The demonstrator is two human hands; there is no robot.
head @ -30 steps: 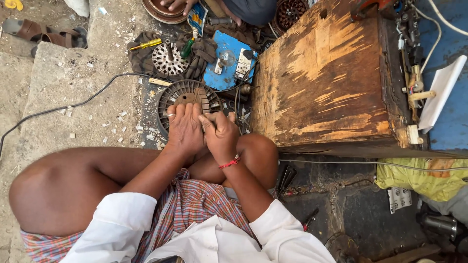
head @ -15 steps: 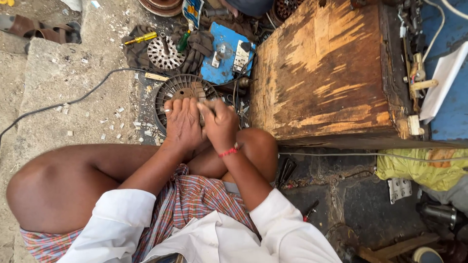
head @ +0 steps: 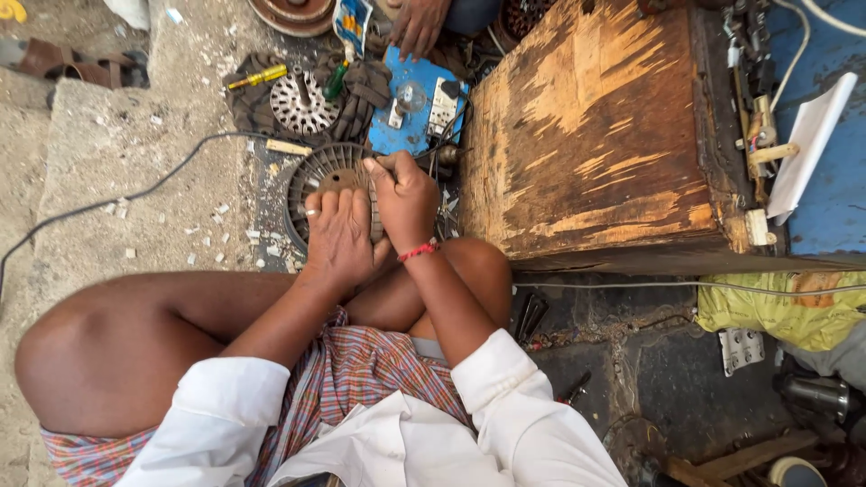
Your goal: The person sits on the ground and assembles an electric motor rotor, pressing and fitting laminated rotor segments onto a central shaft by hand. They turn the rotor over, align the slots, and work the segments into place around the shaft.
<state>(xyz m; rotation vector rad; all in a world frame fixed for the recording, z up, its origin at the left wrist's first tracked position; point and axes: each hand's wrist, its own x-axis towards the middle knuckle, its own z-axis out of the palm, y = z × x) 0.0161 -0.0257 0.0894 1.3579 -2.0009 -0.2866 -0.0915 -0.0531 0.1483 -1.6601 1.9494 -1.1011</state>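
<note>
1. One view only: a head-worn camera looks almost straight down over the person's chest and crossed legs.
2. It sits close above the left hand (head: 338, 236) and right hand (head: 404, 200), which meet on a round slotted metal core (head: 311, 180) near the frame's centre.
3. Right of the core, a worn wooden box (head: 595, 135) fills the upper right.
4. Beyond the core, another person's hand (head: 417, 22) touches the top edge.
</note>
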